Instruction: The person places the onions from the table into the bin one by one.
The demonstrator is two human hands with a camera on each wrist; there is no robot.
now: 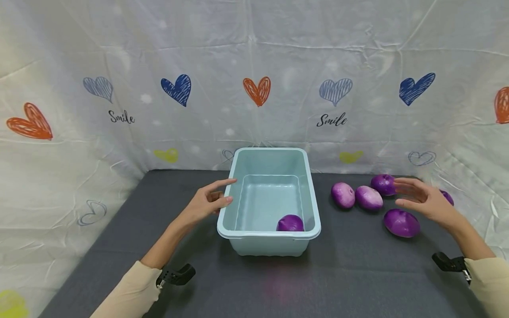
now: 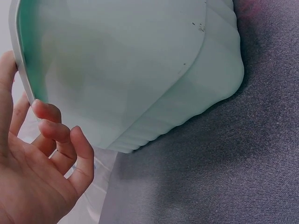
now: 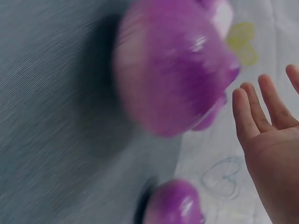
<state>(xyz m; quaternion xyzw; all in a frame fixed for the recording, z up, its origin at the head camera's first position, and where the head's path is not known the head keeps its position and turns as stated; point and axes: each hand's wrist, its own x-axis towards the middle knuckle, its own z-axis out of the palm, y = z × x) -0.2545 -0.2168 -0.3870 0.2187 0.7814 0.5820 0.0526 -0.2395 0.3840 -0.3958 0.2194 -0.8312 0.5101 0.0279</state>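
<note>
A pale blue-green plastic basin (image 1: 262, 245) stands mid-table with one purple onion (image 1: 290, 223) inside, near its front wall. My left hand (image 1: 207, 202) holds the basin's left rim, thumb and index finger over the edge. In the left wrist view, its other fingers (image 2: 81, 158) curl beside the outer wall. On the right, my right hand (image 1: 427, 201) hovers among several loose onions with fingers spread and nothing in the palm. The nearest purple onion (image 1: 401, 223) lies below it; a darker one (image 1: 383, 184) is by its fingertips. A large onion (image 3: 173, 70) fills the right wrist view, apart from the fingers.
Two paler onions (image 1: 369, 198) sit side by side right of the basin. Another onion (image 1: 447, 197) is partly hidden behind the right hand. Dark grey cloth (image 1: 278, 287) covers the table. A white curtain (image 1: 254, 57) with printed hearts hangs behind and at both sides.
</note>
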